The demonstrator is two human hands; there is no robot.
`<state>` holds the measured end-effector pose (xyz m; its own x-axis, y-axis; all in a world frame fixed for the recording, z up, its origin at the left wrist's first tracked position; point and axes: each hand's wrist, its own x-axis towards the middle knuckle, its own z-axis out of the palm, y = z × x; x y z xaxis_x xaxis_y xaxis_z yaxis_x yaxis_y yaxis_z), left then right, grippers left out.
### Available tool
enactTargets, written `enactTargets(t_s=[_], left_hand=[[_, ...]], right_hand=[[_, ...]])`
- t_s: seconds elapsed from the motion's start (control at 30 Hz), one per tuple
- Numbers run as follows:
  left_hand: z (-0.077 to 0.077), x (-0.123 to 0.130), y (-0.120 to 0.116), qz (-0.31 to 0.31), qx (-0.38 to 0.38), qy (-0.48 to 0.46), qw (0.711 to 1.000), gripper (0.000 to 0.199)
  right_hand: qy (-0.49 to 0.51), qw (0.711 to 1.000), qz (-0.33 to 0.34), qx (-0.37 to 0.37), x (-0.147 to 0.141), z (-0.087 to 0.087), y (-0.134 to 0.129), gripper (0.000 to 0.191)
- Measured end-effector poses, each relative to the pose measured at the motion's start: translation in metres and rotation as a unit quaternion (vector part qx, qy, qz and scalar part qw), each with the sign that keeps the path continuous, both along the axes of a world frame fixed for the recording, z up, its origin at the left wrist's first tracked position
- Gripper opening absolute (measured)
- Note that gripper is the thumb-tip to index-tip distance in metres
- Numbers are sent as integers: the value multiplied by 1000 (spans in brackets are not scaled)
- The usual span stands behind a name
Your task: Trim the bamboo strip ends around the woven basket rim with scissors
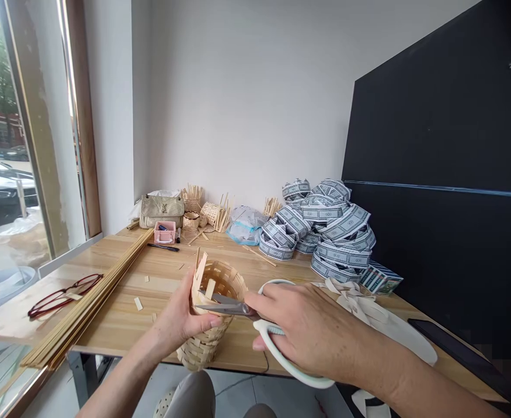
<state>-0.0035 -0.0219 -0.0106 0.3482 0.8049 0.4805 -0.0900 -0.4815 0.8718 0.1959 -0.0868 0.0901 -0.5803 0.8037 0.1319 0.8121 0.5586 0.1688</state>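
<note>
A woven basket (203, 345) of pale strips is tilted near the table's front edge, some strip ends standing up at its rim. My left hand (183, 319) is wrapped round the basket's left side, its thumb across the front below the rim. Scissors (277, 351) with pale green handles are in my right hand (308, 328). Their blades point left and lie at the basket's rim, slightly apart, by a short upright strip (211, 288). My right fingers hide part of the handles.
Long thin strips (103, 296) and red glasses (66, 295) lie at the left. Behind are a pink box (165, 232), a handbag (162, 210) and small baskets (191, 219). Patterned rolls (338, 232) pile up at the right, near white ribbon (360, 305) and a dark tablet (447, 342).
</note>
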Motion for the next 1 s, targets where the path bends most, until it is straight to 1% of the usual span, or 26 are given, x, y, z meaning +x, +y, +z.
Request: enactTargets(t_s=[0.1,0.23,0.4,0.5,0.67,0.9,1.0], left_hand=[[-4,1,1,3,3,-4,1000,92],[-7,4,1,-6,4,-12,1000,95],[-8,4,2,5,2,3,1000,101],[-9,5,3,6,-2,-2,1000,100],[-6,6,1,-2,-19,-2,1000,93],[-3,8,-1,-21,-19,-19,999,96],[-3,7,-2,-17,-19,-17,1000,97]], right_hand=[[-15,1000,-3,-5,-2,3,0,19],[-46,999,-2,27,-5,5,-1,21],[-27,1000,0,11,-5,3,-5,20],[-21,1000,-15,5,-5,0,-7,22],[-12,999,-33,-13,-6,-3,-10,20],[-29,999,-13,8,-5,-7,-9,20],[-35,999,0,23,-3,-9,-8,21]])
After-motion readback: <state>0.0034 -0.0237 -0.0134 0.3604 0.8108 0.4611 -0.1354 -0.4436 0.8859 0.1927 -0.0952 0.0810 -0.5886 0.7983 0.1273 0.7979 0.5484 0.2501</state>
